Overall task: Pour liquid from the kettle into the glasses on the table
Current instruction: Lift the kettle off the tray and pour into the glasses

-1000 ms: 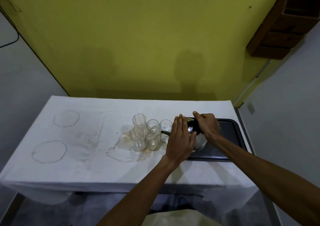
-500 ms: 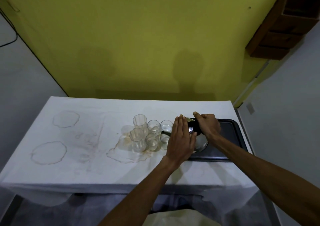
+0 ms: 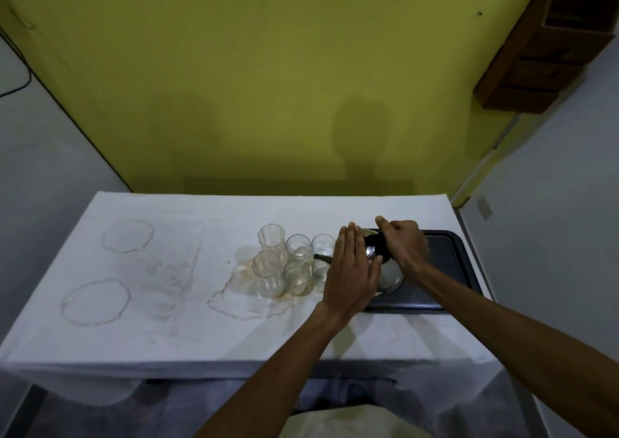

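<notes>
A steel kettle [image 3: 388, 275] with a black handle sits on a dark tray [image 3: 449, 270] at the table's right. My right hand [image 3: 403, 245] is closed around the kettle's black handle. My left hand [image 3: 351, 271] lies flat against the kettle's left side, fingers together, hiding most of its body. The dark spout [image 3: 321, 258] points left over a cluster of several clear glasses [image 3: 294, 263]. Two tall ribbed glasses [image 3: 271, 243] stand at the cluster's left, shorter ones nearer the spout. Whether liquid is flowing cannot be told.
A white cloth [image 3: 167, 320] covers the table and carries a brownish wet stain [image 3: 241, 300] under the glasses and dried rings [image 3: 95, 302] at the left. The yellow wall rises behind. A wooden shelf [image 3: 542, 45] hangs at the upper right.
Almost nothing has changed; both hands stay on the kettle, and the view has shifted very slightly.
</notes>
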Available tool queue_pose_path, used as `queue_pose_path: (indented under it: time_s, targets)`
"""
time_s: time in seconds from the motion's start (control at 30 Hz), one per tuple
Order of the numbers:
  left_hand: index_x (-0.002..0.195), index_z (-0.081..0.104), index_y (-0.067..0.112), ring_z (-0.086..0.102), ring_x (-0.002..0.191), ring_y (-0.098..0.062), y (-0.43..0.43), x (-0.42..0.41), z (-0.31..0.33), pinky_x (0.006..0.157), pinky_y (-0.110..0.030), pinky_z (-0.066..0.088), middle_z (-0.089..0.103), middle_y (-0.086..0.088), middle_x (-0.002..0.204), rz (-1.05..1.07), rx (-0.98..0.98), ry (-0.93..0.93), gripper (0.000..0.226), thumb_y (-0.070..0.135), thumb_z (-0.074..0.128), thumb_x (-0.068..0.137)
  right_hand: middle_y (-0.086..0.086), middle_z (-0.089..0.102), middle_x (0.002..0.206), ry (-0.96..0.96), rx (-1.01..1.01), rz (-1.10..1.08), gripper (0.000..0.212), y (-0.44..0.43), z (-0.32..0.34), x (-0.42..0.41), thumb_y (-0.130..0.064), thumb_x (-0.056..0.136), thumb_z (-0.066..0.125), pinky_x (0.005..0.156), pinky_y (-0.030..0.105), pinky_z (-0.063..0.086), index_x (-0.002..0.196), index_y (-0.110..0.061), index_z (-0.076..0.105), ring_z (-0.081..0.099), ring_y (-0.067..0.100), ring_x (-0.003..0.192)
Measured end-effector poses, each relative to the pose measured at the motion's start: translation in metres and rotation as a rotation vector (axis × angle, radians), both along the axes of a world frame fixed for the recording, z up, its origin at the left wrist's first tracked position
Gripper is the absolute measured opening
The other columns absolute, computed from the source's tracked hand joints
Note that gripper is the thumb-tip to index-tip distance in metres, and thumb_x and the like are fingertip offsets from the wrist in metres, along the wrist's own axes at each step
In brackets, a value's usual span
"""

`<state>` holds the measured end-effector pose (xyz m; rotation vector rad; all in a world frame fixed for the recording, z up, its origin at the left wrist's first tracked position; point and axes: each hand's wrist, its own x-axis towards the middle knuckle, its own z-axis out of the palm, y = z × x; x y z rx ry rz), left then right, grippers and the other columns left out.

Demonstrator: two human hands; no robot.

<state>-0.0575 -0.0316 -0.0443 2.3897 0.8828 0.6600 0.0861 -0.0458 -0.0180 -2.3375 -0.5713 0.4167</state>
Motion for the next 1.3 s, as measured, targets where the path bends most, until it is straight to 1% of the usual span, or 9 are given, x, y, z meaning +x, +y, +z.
queue_pose_path:
  time_s: [0.2, 0.37, 0.67, 0.77, 0.83, 1.0, 1.1, 1.2, 1.3]
  targets:
    - [0.15, 0.022, -0.004, 0.014, 0.151, -0.031, 0.0, -0.001, 0.001, 0.124, -0.041, 0.015, 0.019, -0.022, 0.16, -0.002, -0.004, -0.005, 0.062, 0.033, 0.04, 0.103, 0.006, 0.067, 0.064, -0.004, -0.017, 0.004, 0.058, 0.001, 0.001, 0.0, -0.059, 0.086, 0.057, 0.069, 0.035, 0.048, 0.065, -0.006, 0.066, 0.064, 0.029, 0.069]
    - [0.149, 0.023, -0.006, 0.015, 0.15, -0.033, 0.002, 0.0, 0.001, 0.123, -0.042, 0.016, 0.021, -0.024, 0.159, -0.001, 0.011, 0.001, 0.062, 0.032, 0.041, 0.103, 0.004, 0.066, 0.063, -0.004, -0.02, 0.008, 0.057, 0.002, 0.002, 0.001, -0.059, 0.085, 0.057, 0.063, 0.032, 0.044, 0.064, -0.007, 0.066, 0.063, 0.027, 0.067]
    - [0.15, 0.02, -0.003, 0.013, 0.151, -0.031, 0.002, 0.002, -0.001, 0.124, -0.04, 0.014, 0.018, -0.022, 0.16, -0.004, -0.013, -0.002, 0.063, 0.036, 0.037, 0.103, 0.002, 0.066, 0.062, -0.02, -0.027, 0.008, 0.057, 0.003, 0.002, 0.003, -0.06, 0.085, 0.058, 0.061, 0.03, 0.042, 0.061, -0.009, 0.065, 0.063, 0.024, 0.064]
    - [0.15, 0.022, -0.004, 0.014, 0.15, -0.032, 0.001, 0.002, -0.002, 0.123, -0.041, 0.016, 0.02, -0.023, 0.16, -0.006, -0.003, -0.006, 0.063, 0.034, 0.039, 0.103, 0.002, 0.064, 0.059, -0.025, -0.026, 0.005, 0.057, 0.002, 0.003, 0.003, -0.06, 0.085, 0.058, 0.058, 0.03, 0.039, 0.057, -0.01, 0.061, 0.063, 0.025, 0.063]
    - [0.149, 0.023, -0.004, 0.015, 0.15, -0.032, 0.001, 0.002, -0.002, 0.123, -0.041, 0.017, 0.02, -0.023, 0.159, -0.003, -0.007, -0.009, 0.063, 0.034, 0.04, 0.103, 0.003, 0.064, 0.059, -0.029, -0.031, 0.002, 0.057, 0.002, 0.003, 0.003, -0.06, 0.085, 0.058, 0.059, 0.03, 0.039, 0.056, -0.01, 0.059, 0.062, 0.026, 0.063]
    - [0.151, 0.02, -0.002, 0.012, 0.151, -0.03, -0.001, 0.002, -0.002, 0.124, -0.039, 0.013, 0.017, -0.021, 0.161, -0.009, -0.036, -0.009, 0.063, 0.037, 0.037, 0.103, 0.002, 0.064, 0.058, -0.027, -0.032, 0.01, 0.057, -0.001, 0.003, 0.003, -0.059, 0.086, 0.058, 0.058, 0.03, 0.04, 0.058, -0.01, 0.063, 0.063, 0.024, 0.062]
    - [0.152, 0.018, 0.0, 0.01, 0.151, -0.028, -0.004, 0.002, -0.003, 0.124, -0.037, 0.011, 0.016, -0.019, 0.162, -0.011, -0.048, -0.014, 0.064, 0.038, 0.035, 0.104, 0.003, 0.064, 0.058, -0.029, -0.031, 0.015, 0.057, -0.003, 0.003, 0.003, -0.057, 0.087, 0.058, 0.06, 0.031, 0.041, 0.058, -0.008, 0.062, 0.062, 0.025, 0.062]
    - [0.152, 0.017, 0.001, 0.009, 0.152, -0.027, -0.008, 0.002, -0.003, 0.124, -0.034, 0.008, 0.015, -0.017, 0.162, -0.017, -0.049, -0.009, 0.064, 0.038, 0.035, 0.104, 0.002, 0.062, 0.057, -0.019, -0.029, -0.001, 0.058, -0.007, 0.002, 0.003, -0.057, 0.088, 0.058, 0.06, 0.031, 0.039, 0.055, -0.009, 0.059, 0.06, 0.023, 0.061]
    - [0.151, 0.02, -0.001, 0.012, 0.151, -0.03, -0.009, 0.001, -0.003, 0.124, -0.038, 0.01, 0.017, -0.019, 0.161, -0.03, -0.031, -0.007, 0.063, 0.038, 0.034, 0.104, 0.0, 0.063, 0.057, 0.031, 0.004, 0.003, 0.057, -0.012, -0.003, 0.004, -0.057, 0.088, 0.058, 0.058, 0.03, 0.038, 0.055, -0.012, 0.062, 0.061, 0.022, 0.062]
